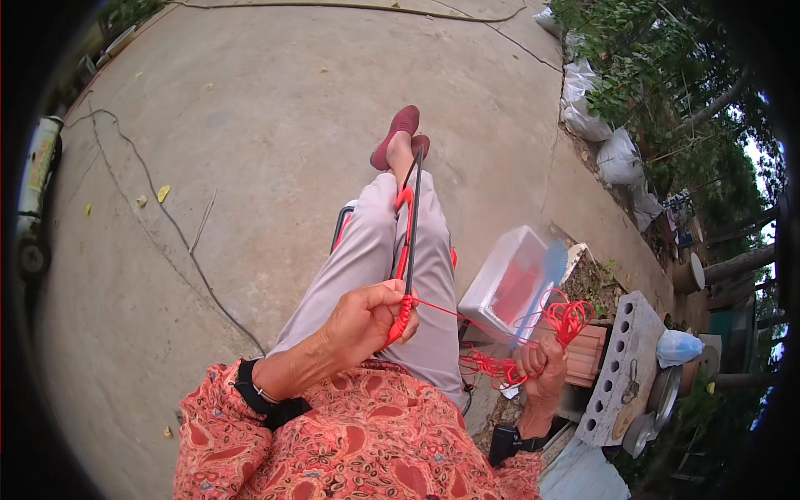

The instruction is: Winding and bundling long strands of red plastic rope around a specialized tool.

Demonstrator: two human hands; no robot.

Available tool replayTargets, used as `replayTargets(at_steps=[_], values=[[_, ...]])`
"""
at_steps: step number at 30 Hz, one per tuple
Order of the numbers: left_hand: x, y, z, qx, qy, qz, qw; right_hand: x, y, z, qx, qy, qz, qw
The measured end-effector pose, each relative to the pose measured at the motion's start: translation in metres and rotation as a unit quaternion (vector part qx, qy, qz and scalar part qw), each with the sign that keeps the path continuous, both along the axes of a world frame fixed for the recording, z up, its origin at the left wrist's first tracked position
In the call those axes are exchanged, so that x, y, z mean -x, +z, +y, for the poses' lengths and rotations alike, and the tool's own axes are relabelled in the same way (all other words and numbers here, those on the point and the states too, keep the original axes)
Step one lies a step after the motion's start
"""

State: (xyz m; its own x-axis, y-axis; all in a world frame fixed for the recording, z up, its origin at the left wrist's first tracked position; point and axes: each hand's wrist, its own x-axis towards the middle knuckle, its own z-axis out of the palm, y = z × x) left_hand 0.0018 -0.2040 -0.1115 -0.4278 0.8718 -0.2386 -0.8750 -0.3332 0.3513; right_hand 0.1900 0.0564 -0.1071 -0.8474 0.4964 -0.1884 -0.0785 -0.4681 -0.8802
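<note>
My left hand point(367, 321) is closed, pinching the near end of a long, slim black rod-like frame point(412, 221) over my lap. Red cord is wound tightly round that end in a coil point(400, 323), and more red shows farther up the frame. What the whole object is, I cannot tell. Off to the right, my right hand point(543, 367) is a fist round a loose bundle of red cord point(569, 318), with loops sticking out above it and strands hanging to its left. One strand runs taut between the two hands.
A white foam box point(500, 279) with something red inside stands right of my legs. Beyond it lie a grey block with holes point(612, 375) and reddish bricks point(583, 350). White sacks point(618, 158) line the concrete's right edge. A dark cable point(179, 229) crosses the ground at left.
</note>
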Motion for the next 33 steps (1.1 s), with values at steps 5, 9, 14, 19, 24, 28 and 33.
replayTargets(at_steps=[5, 9, 14, 19, 24, 28, 33], values=[[0.006, 0.005, -0.004, 0.149, 0.058, 0.138, 0.977, 0.055, -0.012, 0.022, -0.374, 0.031, -0.223, 0.900], [0.026, 0.023, -0.025, 0.229, 0.140, 0.285, 0.920, 0.117, 0.027, 0.007, -0.526, 0.123, -0.184, 0.821], [0.038, 0.077, -0.005, 0.281, 0.245, 0.729, 0.574, 0.171, 0.082, -0.060, -0.645, 0.234, 0.013, 0.727], [0.042, 0.059, -0.003, 0.334, 0.118, 0.592, 0.724, 0.185, 0.057, -0.072, -0.619, 0.197, 0.145, 0.747], [0.033, 0.013, -0.014, 0.271, 0.176, 0.382, 0.866, 0.150, 0.025, -0.070, -0.507, 0.089, 0.093, 0.852], [0.014, -0.007, -0.008, 0.250, 0.119, 0.201, 0.940, 0.139, 0.006, -0.080, -0.499, 0.174, 0.130, 0.839], [0.013, 0.002, -0.002, 0.254, 0.064, 0.129, 0.956, 0.136, -0.011, -0.081, -0.528, 0.169, 0.151, 0.818]])
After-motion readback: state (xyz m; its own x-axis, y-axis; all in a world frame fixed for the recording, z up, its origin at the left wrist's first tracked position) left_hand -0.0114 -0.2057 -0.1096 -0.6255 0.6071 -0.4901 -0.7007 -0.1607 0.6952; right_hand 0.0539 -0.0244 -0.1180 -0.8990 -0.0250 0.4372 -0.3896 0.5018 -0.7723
